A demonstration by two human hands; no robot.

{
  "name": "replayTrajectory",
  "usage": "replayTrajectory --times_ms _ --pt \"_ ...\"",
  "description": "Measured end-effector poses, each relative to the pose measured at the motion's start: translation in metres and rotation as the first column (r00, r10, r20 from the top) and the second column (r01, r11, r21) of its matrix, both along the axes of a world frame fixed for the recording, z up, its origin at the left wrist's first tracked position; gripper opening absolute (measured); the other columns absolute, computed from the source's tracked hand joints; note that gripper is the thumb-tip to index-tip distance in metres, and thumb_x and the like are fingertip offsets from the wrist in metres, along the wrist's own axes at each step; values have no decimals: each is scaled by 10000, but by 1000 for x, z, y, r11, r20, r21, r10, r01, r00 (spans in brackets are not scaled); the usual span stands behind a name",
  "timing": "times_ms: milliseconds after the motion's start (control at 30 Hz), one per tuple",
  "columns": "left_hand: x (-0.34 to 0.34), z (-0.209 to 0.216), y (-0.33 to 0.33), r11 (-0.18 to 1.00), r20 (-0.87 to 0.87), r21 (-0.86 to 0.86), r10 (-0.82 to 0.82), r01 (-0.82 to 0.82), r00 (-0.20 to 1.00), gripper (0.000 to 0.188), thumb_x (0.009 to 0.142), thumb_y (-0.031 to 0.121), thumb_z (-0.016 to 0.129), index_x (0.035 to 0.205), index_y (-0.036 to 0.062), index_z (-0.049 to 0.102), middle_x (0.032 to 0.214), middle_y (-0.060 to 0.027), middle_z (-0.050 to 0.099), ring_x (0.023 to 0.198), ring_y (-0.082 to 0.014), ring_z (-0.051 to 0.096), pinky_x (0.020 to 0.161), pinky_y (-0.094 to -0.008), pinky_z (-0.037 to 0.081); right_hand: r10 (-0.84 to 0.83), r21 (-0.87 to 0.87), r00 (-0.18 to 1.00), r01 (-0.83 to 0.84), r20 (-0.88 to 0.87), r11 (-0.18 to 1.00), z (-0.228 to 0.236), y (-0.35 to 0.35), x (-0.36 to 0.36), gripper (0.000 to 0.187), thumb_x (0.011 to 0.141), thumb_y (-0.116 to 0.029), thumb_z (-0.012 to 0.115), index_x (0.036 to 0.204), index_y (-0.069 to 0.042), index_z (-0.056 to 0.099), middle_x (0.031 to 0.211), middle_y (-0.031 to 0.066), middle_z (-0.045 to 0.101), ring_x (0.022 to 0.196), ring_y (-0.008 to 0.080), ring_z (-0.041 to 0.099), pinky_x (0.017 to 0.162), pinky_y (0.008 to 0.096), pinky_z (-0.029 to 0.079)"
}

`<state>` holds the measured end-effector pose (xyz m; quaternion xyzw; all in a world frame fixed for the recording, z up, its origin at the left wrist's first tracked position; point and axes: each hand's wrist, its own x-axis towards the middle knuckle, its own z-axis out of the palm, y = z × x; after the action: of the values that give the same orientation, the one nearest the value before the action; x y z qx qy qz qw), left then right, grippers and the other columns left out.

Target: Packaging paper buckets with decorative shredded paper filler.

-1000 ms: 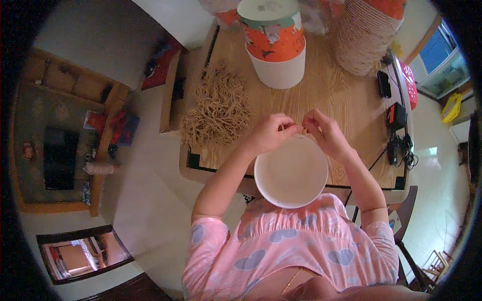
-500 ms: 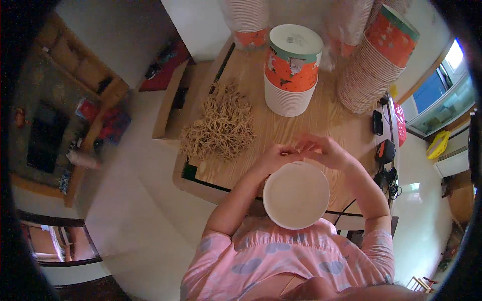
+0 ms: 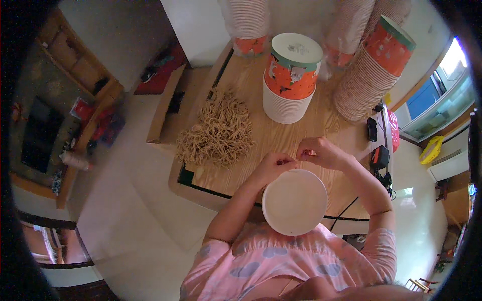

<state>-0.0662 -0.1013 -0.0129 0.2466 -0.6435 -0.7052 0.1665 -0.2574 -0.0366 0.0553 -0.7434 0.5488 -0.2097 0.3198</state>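
Note:
A white round paper bucket (image 3: 294, 203) rests against my front at the table's near edge, its pale round face toward me. Just beyond its rim, my left hand (image 3: 275, 165) is closed in a pinch. My right hand (image 3: 321, 152) meets it fingertip to fingertip, fingers curled and pressed together. Whatever lies between the fingers is too small and hidden to name. Left of my hands lies a tangled heap of tan cords (image 3: 218, 131). Beyond them stands an upturned stack of paper buckets (image 3: 290, 80), orange and green on top with white rims below.
A tall leaning stack of buckets (image 3: 369, 75) stands at the right, and plastic-wrapped stacks (image 3: 248, 22) at the back. A black and orange device (image 3: 380, 158) and cables sit along the right table edge. An open cardboard box (image 3: 168, 108) is beside the table's left side.
My hands have stayed by the bucket's far rim. The right fingers, blurred and more spread before, are now drawn into a pinch. The whole view has shifted slightly.

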Motion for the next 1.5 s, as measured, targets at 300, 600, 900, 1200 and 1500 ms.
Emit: replayTrajectory --times_ms 300,600,900,1200,1500 --pt "2 -8 6 980 -43 -167 104 -109 994 145 796 153 663 791 9 650 655 4 590 585 -53 506 540 -241 431 -25 20 999 24 34 1000 -14 4 -7 153 862 -163 554 896 -32 625 761 137 603 721 267 607 632 361 479" --pt "5 -5 14 969 -21 -214 125 -127 992 154 796 164 670 794 11 645 649 -4 572 585 -63 503 546 -247 433 -280 134 949 261 149 956 -23 6 -10 144 910 -152 497 873 -17 529 768 39 528 684 129 462 629 288 421" --pt "12 -12 16 961 -57 -207 174 -182 983 173 798 185 663 802 12 647 676 -33 612 602 -90 542 567 -253 450 -174 131 961 148 215 980 -13 14 7 175 828 -69 614 995 -27 583 913 28 575 802 106 549 715 256 452" --pt "11 -9 18 950 -89 -236 189 -205 978 203 792 181 680 735 -1 612 701 -24 583 653 -91 540 606 -266 453 -346 174 924 318 162 932 -31 16 10 143 870 -145 559 883 -10 605 758 41 604 697 123 552 647 279 460" --pt "38 -17 -14 924 -255 -375 -33 -68 966 220 777 240 696 790 23 661 827 -43 536 697 -132 561 634 -271 450 -336 188 936 313 106 931 -50 4 21 135 845 -143 614 804 -15 594 711 4 553 664 71 492 591 246 423"
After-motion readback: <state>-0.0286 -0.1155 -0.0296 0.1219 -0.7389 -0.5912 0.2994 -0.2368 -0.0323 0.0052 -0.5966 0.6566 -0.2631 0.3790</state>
